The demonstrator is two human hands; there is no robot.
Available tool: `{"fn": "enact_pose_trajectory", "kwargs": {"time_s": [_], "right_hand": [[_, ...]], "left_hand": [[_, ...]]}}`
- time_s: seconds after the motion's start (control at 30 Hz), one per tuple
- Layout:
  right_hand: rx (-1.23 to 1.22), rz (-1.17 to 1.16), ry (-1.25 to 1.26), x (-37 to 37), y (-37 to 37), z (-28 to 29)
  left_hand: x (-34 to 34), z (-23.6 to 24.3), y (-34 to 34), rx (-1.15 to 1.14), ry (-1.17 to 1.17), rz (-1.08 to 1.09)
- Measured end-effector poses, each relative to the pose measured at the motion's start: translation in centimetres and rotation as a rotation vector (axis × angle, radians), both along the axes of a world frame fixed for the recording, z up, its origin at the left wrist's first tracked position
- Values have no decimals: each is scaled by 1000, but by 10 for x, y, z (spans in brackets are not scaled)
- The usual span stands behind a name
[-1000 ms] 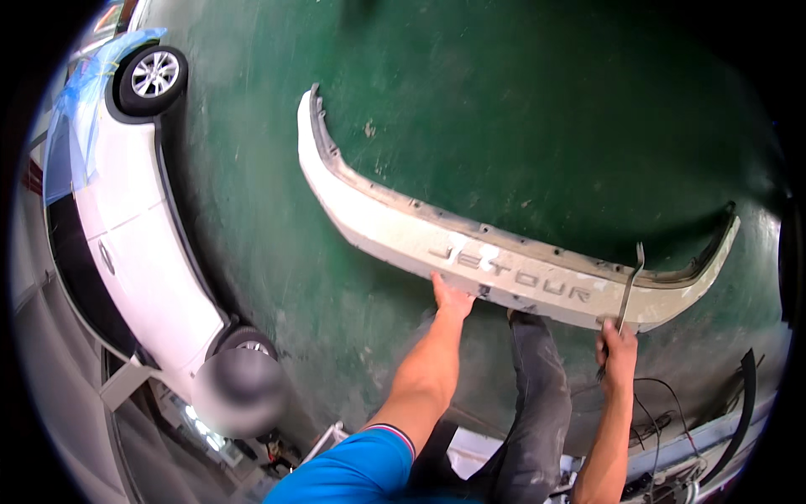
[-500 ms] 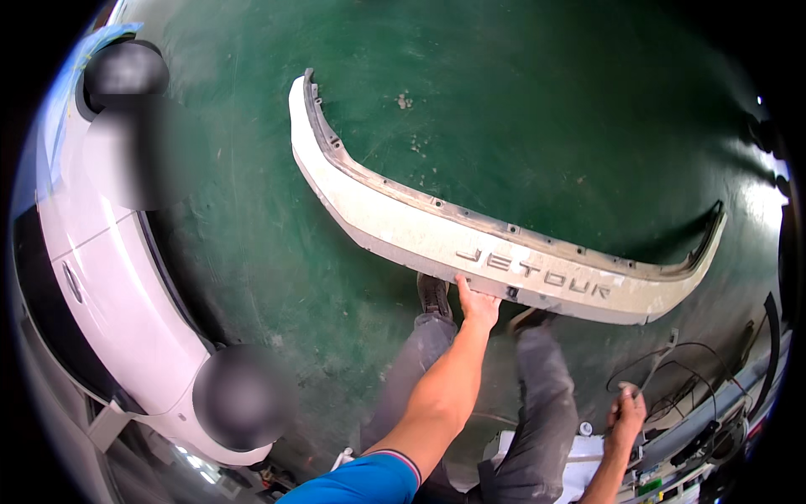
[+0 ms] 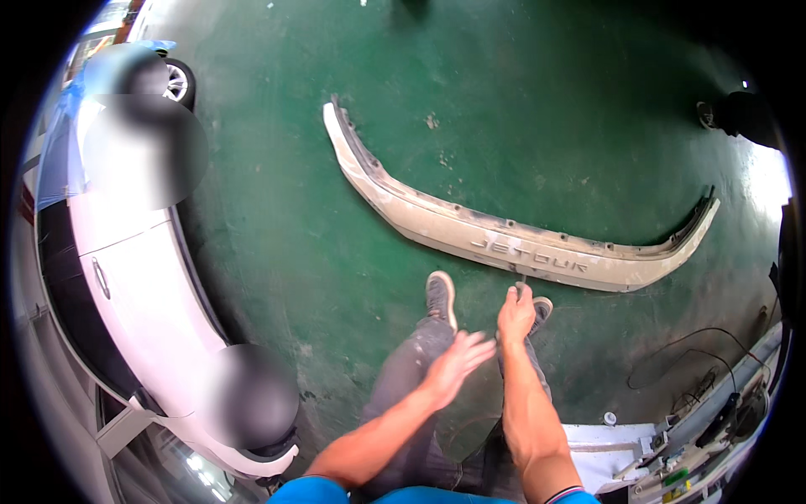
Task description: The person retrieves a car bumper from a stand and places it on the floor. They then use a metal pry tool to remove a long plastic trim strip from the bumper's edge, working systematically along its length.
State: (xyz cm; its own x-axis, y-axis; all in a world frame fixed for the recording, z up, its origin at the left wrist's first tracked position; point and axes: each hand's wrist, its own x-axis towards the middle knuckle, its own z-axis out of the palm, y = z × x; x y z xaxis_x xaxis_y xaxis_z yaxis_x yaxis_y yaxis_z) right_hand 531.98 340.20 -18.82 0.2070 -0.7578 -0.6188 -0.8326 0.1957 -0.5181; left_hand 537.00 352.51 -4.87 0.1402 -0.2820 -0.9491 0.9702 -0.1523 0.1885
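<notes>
A long, curved car bumper [image 3: 437,228], pale beige with raised letters, lies on the green floor ahead of my feet. Its far left end curves away from me. My left hand [image 3: 457,367] is off it, fingers stretched and holding nothing, above my left thigh. Closer to the bumper's near edge, my right hand [image 3: 515,316] is closed round a slim grey hand tool [image 3: 521,289] whose tip points at the lettered part. Most of the tool is hidden in my fist, so its kind and whether it touches the bumper cannot be made out.
A white car [image 3: 147,294] stands along the left. Another person's dark shoe [image 3: 708,115] shows at the far right. Near my right side are a cable [image 3: 672,343], a white panel-like surface [image 3: 600,449] and a tool-laden cart [image 3: 714,449]. The green floor [image 3: 537,101] extends beyond the bumper.
My left hand has let go of the bumper's near edge and drawn back. The bumper now lies lower, on the floor. My right hand has swung leftward with its tool toward the lettering.
</notes>
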Motion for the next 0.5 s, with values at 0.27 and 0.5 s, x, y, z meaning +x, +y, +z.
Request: {"fn": "enact_pose_trajectory", "kwargs": {"time_s": [0.27,0.5], "right_hand": [[251,629,-185,241,48,15],[562,244,-501,313,99,-23]], "left_hand": [[209,50,126,213,-312,-154],[470,-92,165,146,-704,-892]]}}
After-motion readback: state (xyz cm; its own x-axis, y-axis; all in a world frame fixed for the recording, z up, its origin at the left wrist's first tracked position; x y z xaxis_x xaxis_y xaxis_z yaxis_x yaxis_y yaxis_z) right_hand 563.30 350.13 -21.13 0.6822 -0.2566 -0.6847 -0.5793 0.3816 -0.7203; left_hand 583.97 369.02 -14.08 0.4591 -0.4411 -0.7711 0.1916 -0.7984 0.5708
